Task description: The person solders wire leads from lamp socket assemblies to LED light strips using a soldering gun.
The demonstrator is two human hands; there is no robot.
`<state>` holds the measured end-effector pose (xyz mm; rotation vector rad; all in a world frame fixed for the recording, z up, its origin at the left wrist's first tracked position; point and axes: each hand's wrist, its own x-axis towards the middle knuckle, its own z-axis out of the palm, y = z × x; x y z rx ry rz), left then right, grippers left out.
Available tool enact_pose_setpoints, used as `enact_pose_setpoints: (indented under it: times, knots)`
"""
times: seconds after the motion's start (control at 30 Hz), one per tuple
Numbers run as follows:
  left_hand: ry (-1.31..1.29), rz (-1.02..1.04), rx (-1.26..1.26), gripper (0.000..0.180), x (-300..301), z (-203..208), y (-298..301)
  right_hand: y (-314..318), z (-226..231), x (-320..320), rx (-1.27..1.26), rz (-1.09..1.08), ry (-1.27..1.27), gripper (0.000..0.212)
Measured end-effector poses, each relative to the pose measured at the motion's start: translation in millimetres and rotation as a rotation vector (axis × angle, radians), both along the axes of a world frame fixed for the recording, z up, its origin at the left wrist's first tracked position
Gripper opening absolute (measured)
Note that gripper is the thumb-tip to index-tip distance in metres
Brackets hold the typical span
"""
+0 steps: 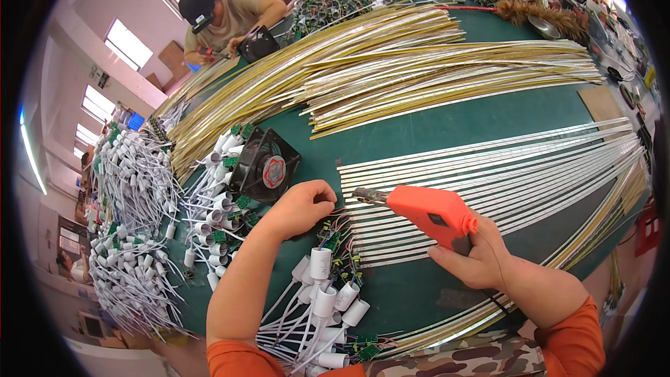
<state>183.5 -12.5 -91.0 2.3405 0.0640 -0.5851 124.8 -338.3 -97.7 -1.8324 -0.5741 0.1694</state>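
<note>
My right hand (477,255) is wrapped round the grip of an orange-red soldering gun (429,208). Its dark metal tip (370,196) points left, over the left ends of a row of thin white LED strips (481,174) laid side by side. Close to those ends, my left hand (305,204) is curled closed; whatever its fingers pinch is hidden. Thin coloured wires (340,221) run beside it to small green circuit boards (333,239). White cylindrical lamp caps (321,263) with white cables lie below, near my left forearm.
Left of my hand stands a black fan (269,167). Heaps of white lamp caps (136,174) lie farther left. Bundles of yellowish strips (391,73) cover the far side of the green table (412,129). Across it, a person in a black cap (227,21) works with their hands.
</note>
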Motion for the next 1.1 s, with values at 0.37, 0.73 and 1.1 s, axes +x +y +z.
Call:
enact_pose_setpoints:
  times: [0.37, 0.73, 1.1]
  knots:
    - [0.015, -0.044, -0.255, 0.005, -4, -6, 10, 2, 0, 0, 0.046, -0.004, 0.128, 0.052]
    - [-0.135, -0.047, -0.003, 0.014, -1, -7, -4, 6, -1, 3, 0.025, 0.006, 0.099, 0.052]
    - [-0.070, -0.027, 0.058, 0.018, 6, -6, -7, 18, -15, 7, -0.002, 0.020, 0.024, 0.051]
